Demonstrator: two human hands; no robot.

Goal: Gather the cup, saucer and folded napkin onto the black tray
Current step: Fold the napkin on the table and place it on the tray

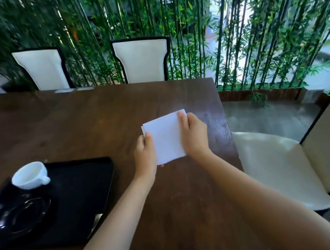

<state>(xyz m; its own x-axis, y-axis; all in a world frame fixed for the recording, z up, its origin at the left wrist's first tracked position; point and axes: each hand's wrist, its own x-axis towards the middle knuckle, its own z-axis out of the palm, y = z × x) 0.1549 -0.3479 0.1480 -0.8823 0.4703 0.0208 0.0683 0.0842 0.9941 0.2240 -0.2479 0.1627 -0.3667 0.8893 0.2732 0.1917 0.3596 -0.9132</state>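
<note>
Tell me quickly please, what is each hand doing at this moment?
Left hand: closed on the left edge of the folded white napkin.
Right hand: closed on the napkin's right edge.

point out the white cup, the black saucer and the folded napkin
white ceramic cup [29, 175]: head view, on its inner bowl
glossy black round saucer [22, 215]: head view, on its centre well
white folded paper napkin [165, 139]: head view, on its flat top face between both hands
</note>
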